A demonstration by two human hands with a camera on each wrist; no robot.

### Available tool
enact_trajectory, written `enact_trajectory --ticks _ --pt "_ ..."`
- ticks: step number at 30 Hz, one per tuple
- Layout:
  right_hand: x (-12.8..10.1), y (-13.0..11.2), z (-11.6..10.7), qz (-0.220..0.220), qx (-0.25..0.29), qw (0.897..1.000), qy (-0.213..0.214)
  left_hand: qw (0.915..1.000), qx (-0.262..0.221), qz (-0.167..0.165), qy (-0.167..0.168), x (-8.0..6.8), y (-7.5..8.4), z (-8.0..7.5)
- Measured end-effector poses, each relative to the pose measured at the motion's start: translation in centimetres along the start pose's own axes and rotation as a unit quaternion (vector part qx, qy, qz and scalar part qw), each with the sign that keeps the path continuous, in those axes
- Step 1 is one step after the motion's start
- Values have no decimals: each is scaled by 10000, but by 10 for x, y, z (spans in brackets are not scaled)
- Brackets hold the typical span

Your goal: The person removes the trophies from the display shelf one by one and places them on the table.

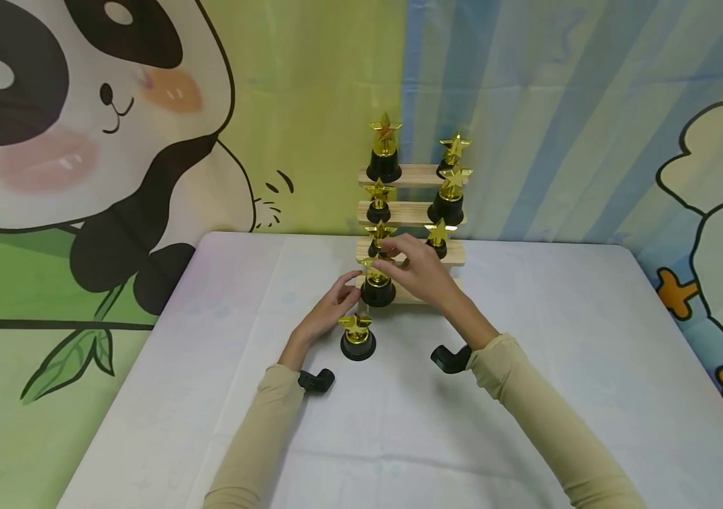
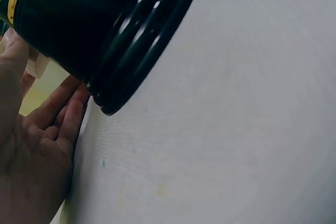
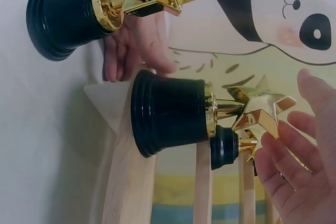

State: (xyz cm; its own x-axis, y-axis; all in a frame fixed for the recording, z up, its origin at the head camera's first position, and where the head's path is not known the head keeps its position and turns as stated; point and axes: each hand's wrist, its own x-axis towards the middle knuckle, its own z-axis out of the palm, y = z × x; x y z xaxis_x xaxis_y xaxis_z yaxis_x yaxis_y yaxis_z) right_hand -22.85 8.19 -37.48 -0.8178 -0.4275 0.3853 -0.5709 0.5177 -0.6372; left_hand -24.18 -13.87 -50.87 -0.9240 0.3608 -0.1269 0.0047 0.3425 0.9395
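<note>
A gold star trophy with a black base [image 1: 378,291] stands on the lowest step of a wooden tiered rack [image 1: 418,293]. My right hand [image 1: 421,272] is around its star [image 3: 262,109], thumb and fingers spread apart with the fingertips close to the points. To the left of the rack's lowest step is my left hand [image 1: 329,311], its fingers loosely bent and holding nothing. Another star trophy [image 1: 357,345] stands upright on the table in front of the rack, beside my left wrist. Its black base [image 2: 105,30] fills the top of the left wrist view.
Higher steps of the rack carry several more star trophies, among them a tall one [image 1: 384,159] at top left and another [image 1: 447,201] at right. The white-covered table [image 1: 361,438] ends at a printed curtain [image 1: 323,141] behind the rack.
</note>
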Motion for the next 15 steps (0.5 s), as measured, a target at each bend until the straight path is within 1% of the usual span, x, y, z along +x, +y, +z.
enact_trajectory --ticks 5,10,12,15 --pt "1 -1 2 -94 -8 10000 10 10000 -14 -82 -26 1 0 0" --pt "2 0 5 -55 -13 10000 32 9997 -57 -149 -176 0 4 -1" --pt "2 0 6 -38 7 10000 35 9996 -47 -161 -246 -2 9 -3" --pt "2 2 8 -30 2 10000 21 9994 -31 -117 -312 -10 22 -4"
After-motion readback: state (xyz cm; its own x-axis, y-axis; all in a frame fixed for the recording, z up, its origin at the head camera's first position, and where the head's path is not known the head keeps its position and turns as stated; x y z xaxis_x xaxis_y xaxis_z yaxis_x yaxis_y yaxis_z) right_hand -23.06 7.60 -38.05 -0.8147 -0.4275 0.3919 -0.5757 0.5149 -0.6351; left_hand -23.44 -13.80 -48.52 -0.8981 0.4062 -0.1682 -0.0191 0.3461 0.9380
